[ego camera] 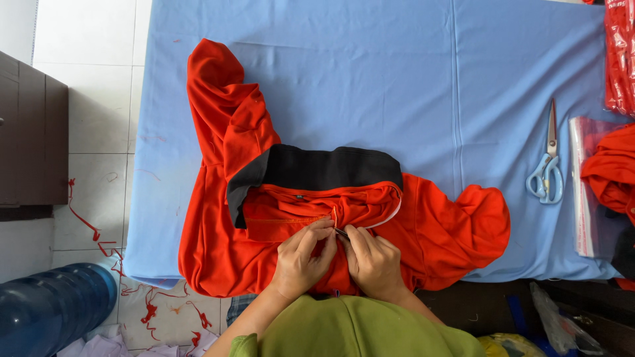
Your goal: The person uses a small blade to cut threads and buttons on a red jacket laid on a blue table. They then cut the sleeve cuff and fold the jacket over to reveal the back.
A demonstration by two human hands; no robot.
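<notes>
Both our hands pinched at the zip of a red fabric jacket with a black collar (331, 218), spread on the blue cloth-covered table (397, 79).

Our left hand (301, 254) grips the fabric while our right hand (374, 261) closes on the small zip pull (340, 233); we judge that a slack hold could let the teeth snag the cloth.

Brightness: even, bright daylight-like light across the whole worktop (397, 59); colours saturated.
Source: diffuse, from above; no single lamp direction can be told.
Shadows: soft and short; a thin one beside the scissors (546, 168), faint ones in the folds of the red garment (264, 132) and under the hands.
Glare: mild sheen on the clear plastic bag (582, 198) at the right edge and on the blue water bottle (53, 304) below the left corner.
Focus: sharp throughout; no motion blur.
Distortion: slight wide-angle bowing at the worktop's left edge.
Dark zones: floor area under the near right corner.
</notes>
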